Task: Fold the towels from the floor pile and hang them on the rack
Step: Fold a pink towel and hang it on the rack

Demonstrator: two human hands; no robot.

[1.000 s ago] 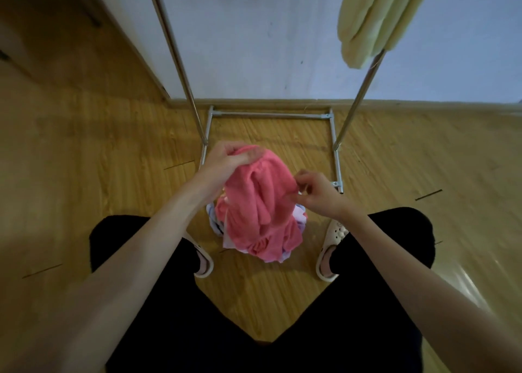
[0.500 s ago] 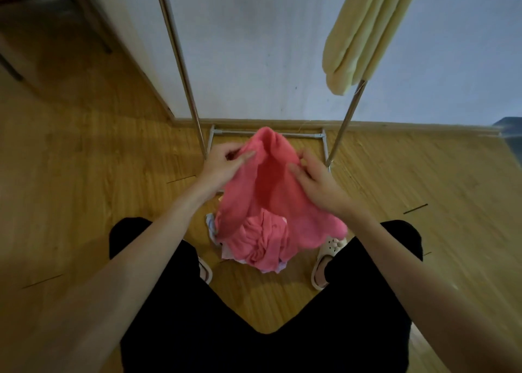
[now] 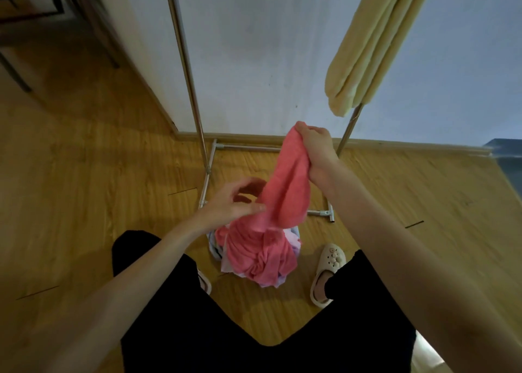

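Right hand (image 3: 315, 144) grips pink towel (image 3: 285, 186); left hand (image 3: 231, 203) pinches its edge.

There is one pink towel (image 3: 285, 183) held up, one yellow towel (image 3: 375, 42) on one metal rack (image 3: 185, 59), one floor pile (image 3: 260, 257), two hands, and two slippers.

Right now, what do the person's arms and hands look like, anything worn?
Both arms are bare from wrist to as far up as the frame shows: no sleeves, gloves, watch or rings visible on the left hand or right hand. Fingers are uncovered; nails look short and unpainted. Below them, black trousers and cream clogs.
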